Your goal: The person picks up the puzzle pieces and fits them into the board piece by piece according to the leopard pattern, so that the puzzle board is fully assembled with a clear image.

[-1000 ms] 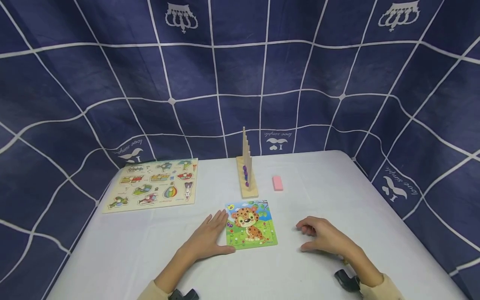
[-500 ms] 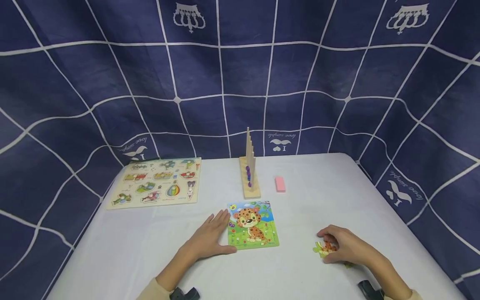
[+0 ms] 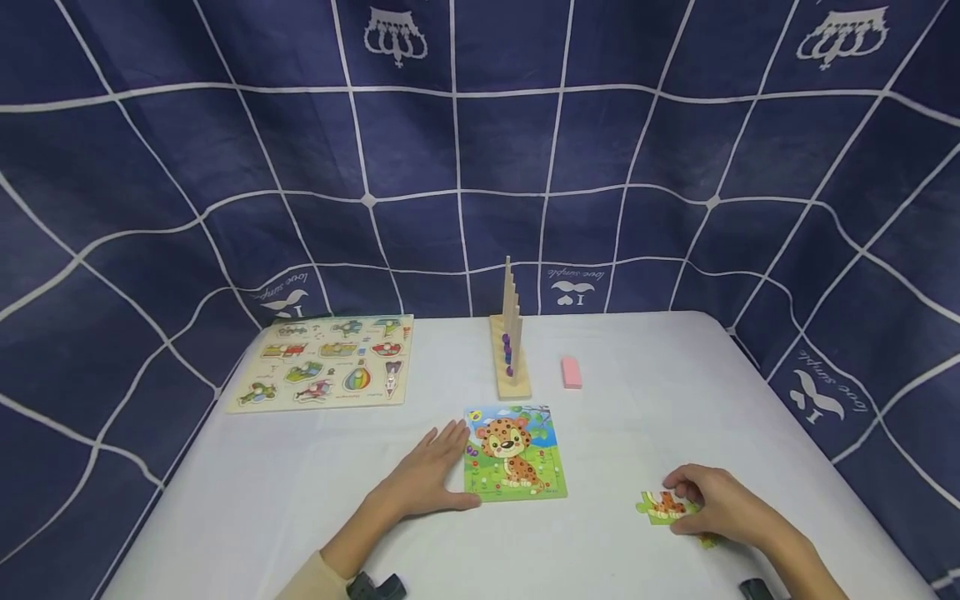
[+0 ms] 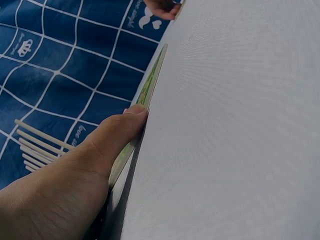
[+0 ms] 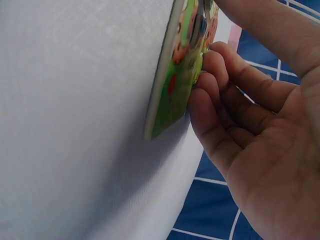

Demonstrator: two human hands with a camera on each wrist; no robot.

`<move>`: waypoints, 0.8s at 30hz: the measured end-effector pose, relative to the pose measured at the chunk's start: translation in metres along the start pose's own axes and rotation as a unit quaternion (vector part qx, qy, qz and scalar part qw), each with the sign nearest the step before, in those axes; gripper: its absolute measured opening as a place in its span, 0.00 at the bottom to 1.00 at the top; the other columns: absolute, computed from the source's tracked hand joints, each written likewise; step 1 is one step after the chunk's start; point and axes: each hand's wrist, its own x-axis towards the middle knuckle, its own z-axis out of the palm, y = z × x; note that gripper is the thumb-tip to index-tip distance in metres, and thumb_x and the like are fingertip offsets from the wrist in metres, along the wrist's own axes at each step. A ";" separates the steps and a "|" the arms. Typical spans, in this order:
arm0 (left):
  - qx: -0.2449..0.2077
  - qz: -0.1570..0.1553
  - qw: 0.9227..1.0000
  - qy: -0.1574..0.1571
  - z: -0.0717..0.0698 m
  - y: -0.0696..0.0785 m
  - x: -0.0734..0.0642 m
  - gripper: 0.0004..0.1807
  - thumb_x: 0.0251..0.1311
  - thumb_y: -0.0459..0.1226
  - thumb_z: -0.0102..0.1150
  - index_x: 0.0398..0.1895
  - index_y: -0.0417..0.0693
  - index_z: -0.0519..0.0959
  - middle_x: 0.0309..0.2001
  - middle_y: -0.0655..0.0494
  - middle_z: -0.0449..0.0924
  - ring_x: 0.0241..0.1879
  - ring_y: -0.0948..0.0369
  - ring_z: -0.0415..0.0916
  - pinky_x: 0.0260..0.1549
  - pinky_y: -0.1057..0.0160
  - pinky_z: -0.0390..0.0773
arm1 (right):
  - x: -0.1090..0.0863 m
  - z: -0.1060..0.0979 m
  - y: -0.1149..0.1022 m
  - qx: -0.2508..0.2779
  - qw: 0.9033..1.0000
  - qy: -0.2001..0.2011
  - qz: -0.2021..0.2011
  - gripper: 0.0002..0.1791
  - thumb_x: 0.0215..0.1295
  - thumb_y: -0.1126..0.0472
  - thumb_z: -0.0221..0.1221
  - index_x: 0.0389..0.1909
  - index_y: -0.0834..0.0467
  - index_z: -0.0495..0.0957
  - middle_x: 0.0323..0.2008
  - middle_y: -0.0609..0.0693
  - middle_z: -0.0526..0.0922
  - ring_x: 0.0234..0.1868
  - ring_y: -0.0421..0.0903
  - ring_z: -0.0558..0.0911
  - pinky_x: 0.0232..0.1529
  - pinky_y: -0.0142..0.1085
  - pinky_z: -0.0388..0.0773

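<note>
A square leopard puzzle [image 3: 517, 454] lies on the table in the middle of the head view. My left hand [image 3: 431, 475] rests spread at its left side, thumb along the lower left corner; in the left wrist view the thumb [image 4: 120, 127] touches the board's edge. To the right, my right hand [image 3: 723, 504] pinches a jigsaw piece [image 3: 663, 507] with leopard paws and green grass. Another piece [image 3: 708, 541] lies partly hidden under that hand. The right wrist view shows the curled fingers [image 5: 215, 75] against a green printed piece [image 5: 170, 102]; the thumb's tip is cut off.
Behind the puzzle stands a wooden peg stand [image 3: 512, 358] with several purple and blue beads. A pink block [image 3: 572, 372] lies to its right. At the back left is a vehicle puzzle board [image 3: 322, 362]. A dark blue curtain [image 3: 480, 150] borders the white table [image 3: 555, 558].
My right hand has moved right and toward me, from bare table to the jigsaw pieces, now gripping one. The left hand stays on the puzzle; the head view has shifted slightly.
</note>
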 end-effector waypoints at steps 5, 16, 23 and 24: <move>0.004 -0.007 1.000 -0.003 -0.001 0.001 -0.002 0.62 0.47 0.75 0.52 0.76 0.44 0.52 0.78 0.50 0.46 0.78 0.53 0.45 0.77 0.49 0.47 | 0.002 -0.002 0.001 0.001 1.000 -0.005 -0.008 0.26 0.35 0.52 0.79 0.37 0.55 0.81 0.28 0.44 0.75 0.29 0.35 0.70 0.28 0.27 0.71; 0.017 0.002 1.000 -0.006 0.001 0.001 0.003 0.62 0.47 0.76 0.50 0.77 0.45 0.51 0.78 0.51 0.45 0.78 0.55 0.44 0.77 0.50 0.48 | -0.003 -0.002 0.011 0.000 0.999 0.000 -0.047 0.23 0.37 0.51 0.78 0.34 0.55 0.82 0.24 0.42 0.75 0.25 0.31 0.68 0.24 0.27 0.68; 0.012 -0.007 1.000 -0.009 0.001 0.000 0.001 0.62 0.47 0.76 0.50 0.77 0.46 0.51 0.79 0.51 0.44 0.78 0.55 0.43 0.77 0.50 0.47 | 0.000 -0.002 0.007 -0.004 0.999 0.005 -0.039 0.22 0.37 0.52 0.78 0.34 0.55 0.82 0.24 0.42 0.75 0.25 0.31 0.68 0.24 0.27 0.68; 0.011 -0.008 1.000 -0.008 0.001 0.000 0.001 0.62 0.47 0.76 0.50 0.77 0.46 0.51 0.79 0.51 0.44 0.78 0.55 0.43 0.77 0.50 0.47 | 0.001 -0.002 0.007 -0.006 0.999 0.007 -0.039 0.22 0.37 0.52 0.78 0.34 0.55 0.82 0.24 0.42 0.75 0.25 0.31 0.68 0.24 0.27 0.68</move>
